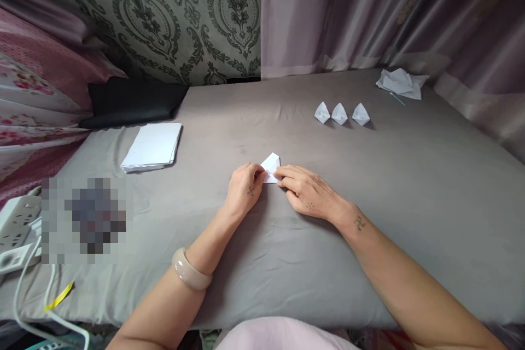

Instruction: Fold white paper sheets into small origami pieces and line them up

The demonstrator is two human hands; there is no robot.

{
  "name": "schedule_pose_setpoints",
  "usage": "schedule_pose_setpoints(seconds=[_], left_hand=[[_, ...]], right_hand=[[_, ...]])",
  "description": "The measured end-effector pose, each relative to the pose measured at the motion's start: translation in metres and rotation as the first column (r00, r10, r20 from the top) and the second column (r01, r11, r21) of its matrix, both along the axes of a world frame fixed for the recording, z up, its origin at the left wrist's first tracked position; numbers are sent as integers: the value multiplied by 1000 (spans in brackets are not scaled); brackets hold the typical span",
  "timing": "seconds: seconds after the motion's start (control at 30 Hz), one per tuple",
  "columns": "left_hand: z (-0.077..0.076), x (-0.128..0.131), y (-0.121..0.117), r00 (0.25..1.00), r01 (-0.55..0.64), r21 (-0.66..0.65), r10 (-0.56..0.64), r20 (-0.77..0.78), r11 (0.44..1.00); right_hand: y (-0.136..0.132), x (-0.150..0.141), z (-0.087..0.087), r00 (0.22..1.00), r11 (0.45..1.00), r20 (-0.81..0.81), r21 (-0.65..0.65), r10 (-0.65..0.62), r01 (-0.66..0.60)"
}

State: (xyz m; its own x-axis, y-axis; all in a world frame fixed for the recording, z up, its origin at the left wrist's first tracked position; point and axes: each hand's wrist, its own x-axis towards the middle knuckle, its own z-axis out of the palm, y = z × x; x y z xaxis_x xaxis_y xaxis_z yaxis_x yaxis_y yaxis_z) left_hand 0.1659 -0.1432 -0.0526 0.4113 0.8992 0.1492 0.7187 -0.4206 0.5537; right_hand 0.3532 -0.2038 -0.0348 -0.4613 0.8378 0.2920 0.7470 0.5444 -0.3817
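A small folded piece of white paper [272,163] lies on the grey cloth surface between my two hands. My left hand [247,186] has its fingers closed at the paper's left edge, thumb and forefinger pinching it. From the other side, my right hand [305,188] rests with its fingertips on the paper's right edge, the fingers bent and close together. Parts of the paper are hidden under the fingertips. Farther off to the right stand three folded white paper shapes [339,114] in a row.
A stack of white paper [153,145] lies at left, before a folded black cloth [135,101]. Loose crumpled paper [401,83] and a thin greenish stick [397,99] sit at back right. A power strip [18,219] with white cables is at the left edge, beside a blurred patch.
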Motion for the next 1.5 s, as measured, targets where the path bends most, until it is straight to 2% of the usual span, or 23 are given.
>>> schedule_pose_setpoints(seconds=[0.13, 0.27, 0.4, 0.53, 0.6, 0.67, 0.77, 0.9, 1.1, 1.23, 1.33, 1.37, 1.43, 1.5], left_hand=[[-1, 1, -1, 1000, -2, -10, 2, 15, 1000], [0, 0, -2, 1000, -5, 3, 5, -3, 1000], [7, 2, -5, 991, 19, 143, 0, -136, 990], [16, 6, -23, 904, 216, 236, -103, -415, 947], [15, 7, -38, 866, 303, 246, -158, -475, 921], [12, 4, -51, 883, 263, 313, -97, -460, 912], [7, -4, -63, 891, 258, 294, -109, -440, 920], [9, -22, -62, 886, 270, 248, -139, -443, 930], [17, -45, -54, 906, 221, 234, -110, -410, 947], [26, -36, -37, 955, 141, 142, -96, -282, 980], [28, -18, -23, 978, -48, 55, 58, -203, 997], [27, -12, -20, 979, -74, 28, 78, -188, 997], [24, -4, -16, 988, -64, -7, 62, -144, 998], [20, -1, -14, 997, -26, -25, 24, -78, 999]], right_hand=[[1, -1, 1, 1000, 1000, -7, -16, 25, -25], [2, -3, 3, 998, 999, 53, -39, 18, -16], [1, -8, 5, 990, 999, 140, -44, -16, 22], [0, -10, 6, 987, 998, 156, -42, -38, 45], [0, -10, 6, 988, 998, 148, -47, -36, 43], [0, -9, 5, 989, 998, 146, -55, -32, 40], [0, -9, 4, 988, 997, 149, -62, -35, 44], [0, -9, 2, 990, 997, 136, -57, -43, 51], [1, -9, 2, 996, 997, 79, -60, -44, 49], [4, -5, -2, 991, 991, -111, -124, -74, 60], [7, 0, -7, 928, 966, -339, -250, -155, 69], [8, 1, -8, 897, 954, -398, -292, -190, 73], [9, 2, -9, 841, 934, -474, -346, -261, 95], [11, 2, -10, 801, 930, -513, -339, -307, 140]])
